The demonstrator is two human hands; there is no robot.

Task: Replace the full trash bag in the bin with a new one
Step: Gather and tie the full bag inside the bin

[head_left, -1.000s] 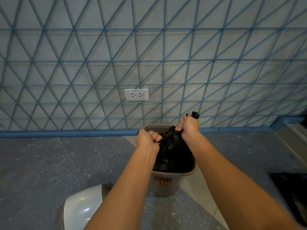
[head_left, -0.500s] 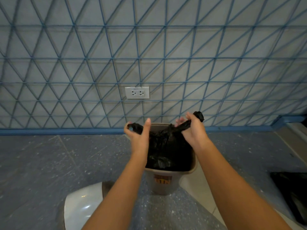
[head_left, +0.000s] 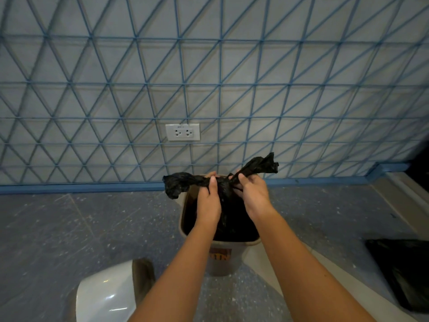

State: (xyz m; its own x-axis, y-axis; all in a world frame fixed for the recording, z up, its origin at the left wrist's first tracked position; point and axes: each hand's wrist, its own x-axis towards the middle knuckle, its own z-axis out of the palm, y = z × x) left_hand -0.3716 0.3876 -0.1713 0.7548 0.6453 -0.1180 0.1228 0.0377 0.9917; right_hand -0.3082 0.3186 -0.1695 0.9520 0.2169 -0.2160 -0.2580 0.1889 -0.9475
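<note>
Both grips — left hand [head_left: 208, 201], right hand [head_left: 253, 196] — knotting trash bag [head_left: 222, 182]

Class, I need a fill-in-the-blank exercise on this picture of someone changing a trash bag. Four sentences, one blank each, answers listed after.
1. The trash bag in the bin is coloured ____.
2. Both the left hand and the right hand grip the bag at its ____.
3. The white outlet is mounted on the ____.
4. The bin stands on the ____.

Missing words: black; knot; wall; floor
</note>
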